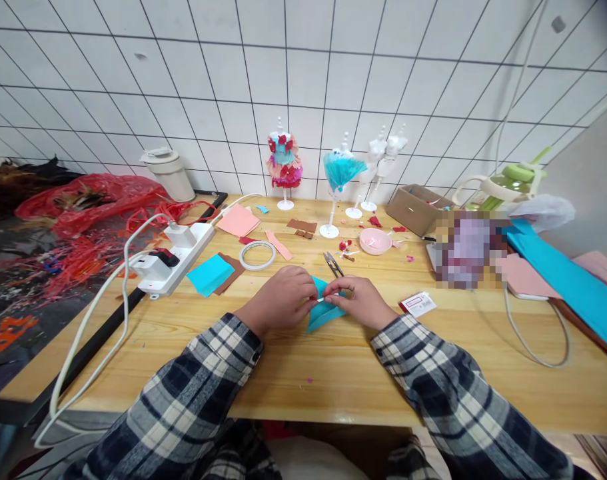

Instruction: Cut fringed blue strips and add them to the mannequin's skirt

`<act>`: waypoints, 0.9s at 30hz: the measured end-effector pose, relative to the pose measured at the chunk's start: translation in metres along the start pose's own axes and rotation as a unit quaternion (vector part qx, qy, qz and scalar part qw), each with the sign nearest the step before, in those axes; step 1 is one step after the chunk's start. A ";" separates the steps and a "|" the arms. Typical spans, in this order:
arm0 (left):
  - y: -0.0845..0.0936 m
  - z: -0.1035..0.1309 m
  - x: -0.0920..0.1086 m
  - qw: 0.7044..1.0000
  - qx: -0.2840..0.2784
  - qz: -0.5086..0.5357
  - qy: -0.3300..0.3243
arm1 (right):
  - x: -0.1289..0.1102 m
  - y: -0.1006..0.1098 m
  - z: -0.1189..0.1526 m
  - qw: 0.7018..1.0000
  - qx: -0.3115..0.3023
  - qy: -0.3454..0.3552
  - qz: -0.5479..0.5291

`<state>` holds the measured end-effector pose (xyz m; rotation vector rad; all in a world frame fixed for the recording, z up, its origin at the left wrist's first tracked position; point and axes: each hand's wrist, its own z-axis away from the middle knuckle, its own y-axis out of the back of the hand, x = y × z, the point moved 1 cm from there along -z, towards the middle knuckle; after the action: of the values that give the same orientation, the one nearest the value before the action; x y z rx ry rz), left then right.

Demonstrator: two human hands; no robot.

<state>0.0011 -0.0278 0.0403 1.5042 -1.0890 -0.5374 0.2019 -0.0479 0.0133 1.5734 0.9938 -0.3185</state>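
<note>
White strip: is being pinched between the fingertips of both hands, over the blue sheet (319, 321); the white strip (321, 299) is apparently being placed or worked against it
Next move: a steady two-ended grip and careful alignment with the sheet are seemingly being called for
Left hand (286, 300): is being held palm down, wrist angled inward, fingers curled, thumb and index being closed on the strip's near end
Right hand (364, 303): is being turned inward opposite, thumb and index being pressed together at the other end
Snips (334, 265): are being left unheld just beyond the hands, on the wooden table (303, 393)
</note>
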 end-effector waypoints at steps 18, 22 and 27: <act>0.001 0.001 0.011 0.987 0.137 -0.039 0.077 | -0.013 -0.007 0.006 0.975 0.144 0.117 0.124; -0.004 0.000 0.013 0.987 0.134 0.000 0.087 | -0.014 -0.007 0.005 0.971 0.121 0.116 0.169; -0.021 -0.008 0.015 0.932 0.212 0.210 0.207 | -0.020 -0.003 0.005 0.943 0.130 0.200 0.234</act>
<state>0.0219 -0.0383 0.0266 1.5880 -1.1830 0.3250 0.1897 -0.0612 0.0236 2.1121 0.8642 0.2210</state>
